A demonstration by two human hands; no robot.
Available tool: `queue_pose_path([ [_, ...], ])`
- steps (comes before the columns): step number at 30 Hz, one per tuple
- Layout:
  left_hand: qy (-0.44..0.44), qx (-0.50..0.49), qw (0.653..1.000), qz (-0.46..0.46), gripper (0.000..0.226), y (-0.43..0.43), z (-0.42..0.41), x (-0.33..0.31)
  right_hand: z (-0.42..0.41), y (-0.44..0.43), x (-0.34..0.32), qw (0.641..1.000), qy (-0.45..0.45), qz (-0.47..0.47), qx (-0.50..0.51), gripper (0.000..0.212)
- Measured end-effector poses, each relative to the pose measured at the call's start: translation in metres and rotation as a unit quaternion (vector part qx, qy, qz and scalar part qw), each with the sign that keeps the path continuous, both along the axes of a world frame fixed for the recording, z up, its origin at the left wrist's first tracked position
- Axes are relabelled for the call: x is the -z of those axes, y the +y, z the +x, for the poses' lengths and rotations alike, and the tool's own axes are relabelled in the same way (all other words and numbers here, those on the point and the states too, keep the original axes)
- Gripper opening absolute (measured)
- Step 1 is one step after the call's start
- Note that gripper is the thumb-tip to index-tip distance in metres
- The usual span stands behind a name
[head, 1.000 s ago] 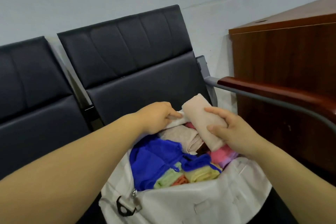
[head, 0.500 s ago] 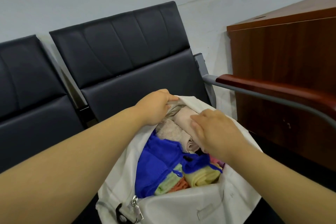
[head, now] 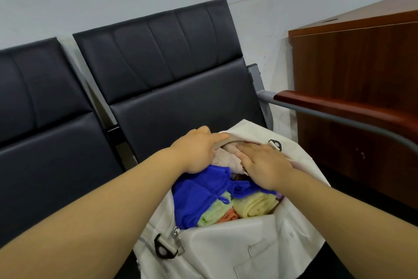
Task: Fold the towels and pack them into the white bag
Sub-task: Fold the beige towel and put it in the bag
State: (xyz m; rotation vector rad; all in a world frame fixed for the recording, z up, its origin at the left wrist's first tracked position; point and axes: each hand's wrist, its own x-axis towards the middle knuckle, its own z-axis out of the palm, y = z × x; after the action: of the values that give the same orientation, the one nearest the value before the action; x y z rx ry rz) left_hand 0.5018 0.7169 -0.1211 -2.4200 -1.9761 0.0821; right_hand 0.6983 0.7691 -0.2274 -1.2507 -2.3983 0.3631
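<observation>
The white bag (head: 228,247) lies open in front of me on a black seat, packed with several folded towels. A beige towel (head: 226,157) sits at the far end, a blue towel (head: 199,195) in the middle, and a yellow towel (head: 255,206), a green towel (head: 213,214) and an orange towel (head: 229,216) at the near end. My left hand (head: 196,152) grips the bag's far rim and holds it open. My right hand (head: 264,165) lies flat with straight fingers, pressing the beige towel down inside the bag.
Two black padded seats (head: 162,70) stand against a pale wall. A wooden armrest on a grey metal bar (head: 339,111) runs along the right of the bag. A brown wooden cabinet (head: 362,75) stands at the far right. A black buckle (head: 162,248) hangs at the bag's near end.
My right hand carried the rolled beige towel down into the bag, let go of it and now presses flat on it. My left hand kept hold of the bag's rim.
</observation>
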Motion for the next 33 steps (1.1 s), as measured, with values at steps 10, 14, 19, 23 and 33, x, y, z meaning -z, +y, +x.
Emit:
queue_pose_path([
  [10,0.009,-0.062,0.996,0.068,0.055,-0.068,-0.002,0.005,0.035,-0.070,-0.017,0.984,0.144,0.090,0.059,0.041],
  [14,-0.030,0.008,0.993,0.111,0.053,-0.117,0.013,0.020,0.050,-0.120,0.005,0.985,0.161,-0.021,-0.059,0.011],
  [19,-0.085,0.046,0.994,0.058,0.034,-0.161,0.018,0.043,0.052,-0.129,0.022,0.984,0.110,-0.063,-0.125,0.013],
  [23,-0.105,0.048,0.990,0.077,0.026,-0.177,0.013,0.047,0.048,-0.131,0.011,0.984,0.093,-0.092,-0.121,0.007],
  [33,-0.217,0.050,0.972,0.076,0.026,-0.181,-0.025,0.077,0.027,-0.157,0.000,0.964,0.087,-0.240,-0.081,0.010],
])
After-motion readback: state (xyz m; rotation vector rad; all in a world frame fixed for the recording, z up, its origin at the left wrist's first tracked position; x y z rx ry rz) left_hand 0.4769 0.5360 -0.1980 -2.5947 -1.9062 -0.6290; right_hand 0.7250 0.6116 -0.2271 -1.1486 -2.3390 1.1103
